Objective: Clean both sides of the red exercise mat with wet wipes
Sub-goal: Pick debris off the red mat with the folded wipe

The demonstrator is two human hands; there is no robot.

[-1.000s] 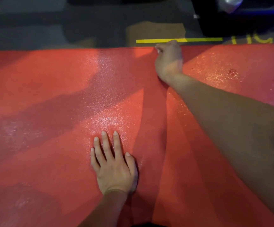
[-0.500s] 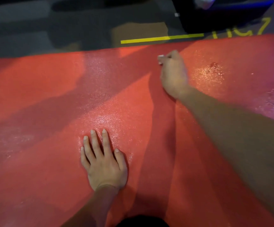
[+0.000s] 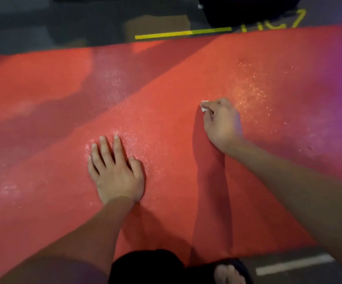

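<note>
Pressing flat on the red exercise mat (image 3: 166,103), the left hand (image 3: 116,173) lies palm down, fingers straight and slightly spread, holding nothing. The mat fills most of the head view, spread on a dark floor (image 3: 43,23), its far edge running below a yellow tape line (image 3: 183,33). Right hand (image 3: 222,123) sits further out on the mat, to the right of the left one and well apart from it. Its fingers are curled around a wet wipe (image 3: 203,105); only a small white corner shows past the knuckles, the remainder being hidden inside the fist. Fist is down on the mat surface. Glistening speckled patches appear on the mat just beyond the right hand and around the left fingertips. Near edge of the mat ends at the bottom right, where a white floor stripe (image 3: 293,264) lies. A foot in a dark sandal (image 3: 230,272) shows at the bottom edge, beside dark clothing.
</note>
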